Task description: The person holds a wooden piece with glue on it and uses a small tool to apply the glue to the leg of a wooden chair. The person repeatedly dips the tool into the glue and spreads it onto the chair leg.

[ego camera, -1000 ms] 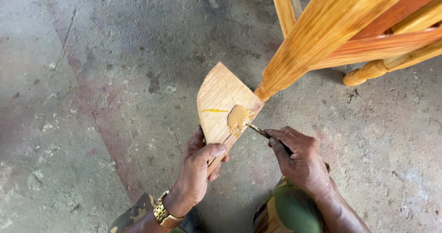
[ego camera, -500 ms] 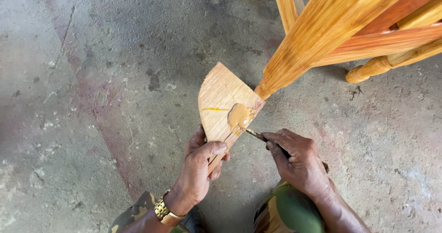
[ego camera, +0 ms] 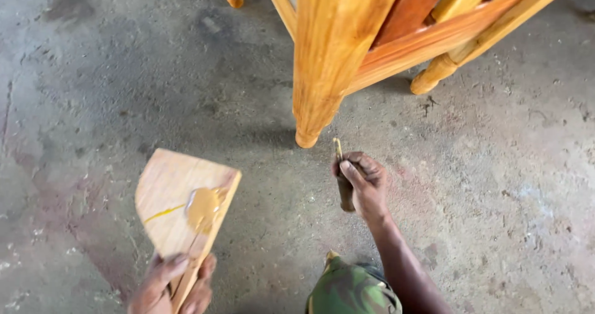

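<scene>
Near furniture leg point(ego camera: 316, 72), right hand point(ego camera: 362, 187) gripping brush point(ego camera: 343, 177), left hand point(ego camera: 176, 286) holding board point(ego camera: 170, 196)

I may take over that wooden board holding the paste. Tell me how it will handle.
The wooden board looks stiff and probably light: the left hand holds it alone by its narrow end. The tan paste looks wet, so tilting might make it run.

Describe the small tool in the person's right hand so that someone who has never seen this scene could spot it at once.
Start at the big varnished wooden furniture leg standing on the concrete floor. Just below its foot, the right hand grips a thin dark tool, its paste-tipped end pointing up towards that foot.
</scene>
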